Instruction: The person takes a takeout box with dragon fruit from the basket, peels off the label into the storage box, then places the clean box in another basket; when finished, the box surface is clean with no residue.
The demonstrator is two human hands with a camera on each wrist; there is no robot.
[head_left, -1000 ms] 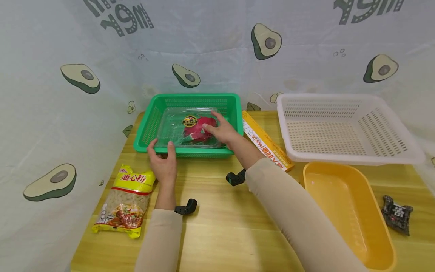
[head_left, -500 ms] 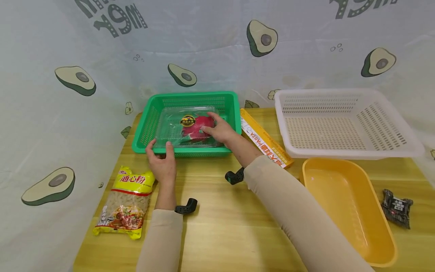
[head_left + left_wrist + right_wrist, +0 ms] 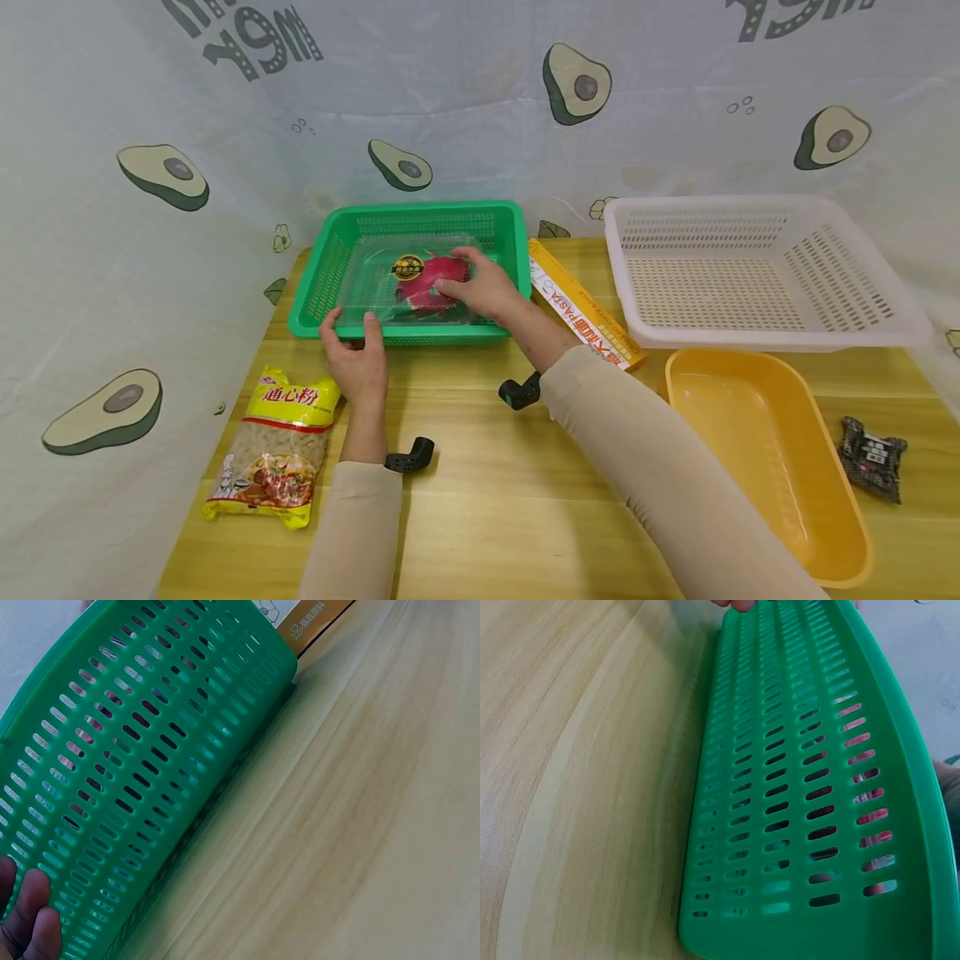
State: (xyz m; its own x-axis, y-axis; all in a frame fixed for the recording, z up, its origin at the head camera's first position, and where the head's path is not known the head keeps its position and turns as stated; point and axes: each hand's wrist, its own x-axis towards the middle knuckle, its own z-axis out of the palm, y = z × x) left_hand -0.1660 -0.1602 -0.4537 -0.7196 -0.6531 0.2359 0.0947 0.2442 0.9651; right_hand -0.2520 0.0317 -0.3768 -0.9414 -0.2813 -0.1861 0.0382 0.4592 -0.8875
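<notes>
A clear plastic box (image 3: 367, 292) with a round black sticker lies inside the green basket (image 3: 408, 332), and a dragon fruit (image 3: 431, 283) shows through its lid. My right hand (image 3: 487, 289) holds the box at its right end, thumb and forefinger spread over the lid. The other fingers are hidden. At the basket's front left, my left hand (image 3: 357, 362) grips the rim, thumb above. Its fingers (image 3: 41, 930) are against the slotted outer wall in the left wrist view. The right wrist view shows the same wall (image 3: 802, 780) close up, with pink behind the slots.
A yellow macaroni bag (image 3: 273, 450) lies by my left forearm. Right of the basket is an orange pasta box (image 3: 585, 308). A white basket (image 3: 637, 329), a yellow tray (image 3: 738, 433) and a small dark packet (image 3: 872, 458) stand on the right.
The clear box has shifted slightly left and sits lower in the green basket, my right hand moving with it. My left hand has stayed at the rim.
</notes>
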